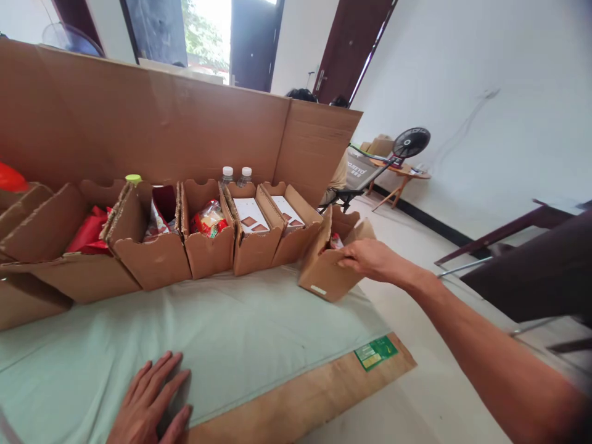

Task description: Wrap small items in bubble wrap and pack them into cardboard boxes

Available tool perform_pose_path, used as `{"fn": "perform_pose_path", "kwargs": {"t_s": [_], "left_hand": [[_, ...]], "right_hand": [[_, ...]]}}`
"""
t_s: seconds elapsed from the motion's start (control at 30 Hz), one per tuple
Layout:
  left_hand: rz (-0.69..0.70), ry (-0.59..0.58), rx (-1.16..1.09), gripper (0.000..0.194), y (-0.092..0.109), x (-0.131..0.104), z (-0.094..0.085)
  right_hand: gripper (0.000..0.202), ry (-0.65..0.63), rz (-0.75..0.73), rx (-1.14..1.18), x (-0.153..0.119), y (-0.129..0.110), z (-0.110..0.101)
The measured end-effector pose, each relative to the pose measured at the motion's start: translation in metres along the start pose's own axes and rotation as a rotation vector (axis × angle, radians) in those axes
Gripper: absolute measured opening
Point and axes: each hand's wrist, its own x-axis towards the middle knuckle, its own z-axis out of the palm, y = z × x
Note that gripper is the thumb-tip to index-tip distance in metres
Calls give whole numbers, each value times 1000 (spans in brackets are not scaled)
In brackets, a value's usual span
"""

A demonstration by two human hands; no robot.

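Observation:
My right hand (370,258) reaches far right and grips the front wall of a small open cardboard box (324,271) at the end of a row of boxes; something red shows inside it. My left hand (150,401) lies flat, fingers spread, on the pale green cloth (240,333) near the front edge. The row of cardboard boxes (208,246) holds red packets, snack bags and white cartons.
A tall cardboard sheet (161,123) stands behind the boxes, with two water bottles (235,176) by it. A cardboard strip with a green label (375,351) lies under the cloth. A fan (411,143), folding chair and small table stand at the right wall. People's heads show behind the sheet.

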Motion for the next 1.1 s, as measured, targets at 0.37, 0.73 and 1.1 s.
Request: {"fn": "perform_pose_path", "kwargs": {"t_s": [0.37,0.73,1.1], "left_hand": [[-135,1,-80,37,18,-3,12],[-589,-202,-1054,85,113,144,28],[-522,-251,-1073,99,113,207,79]], "right_hand": [[26,157,-272,482,31,-97,-47],[29,779,598,1782,-37,30,118],[56,800,561,1869,-7,-9,211]]}}
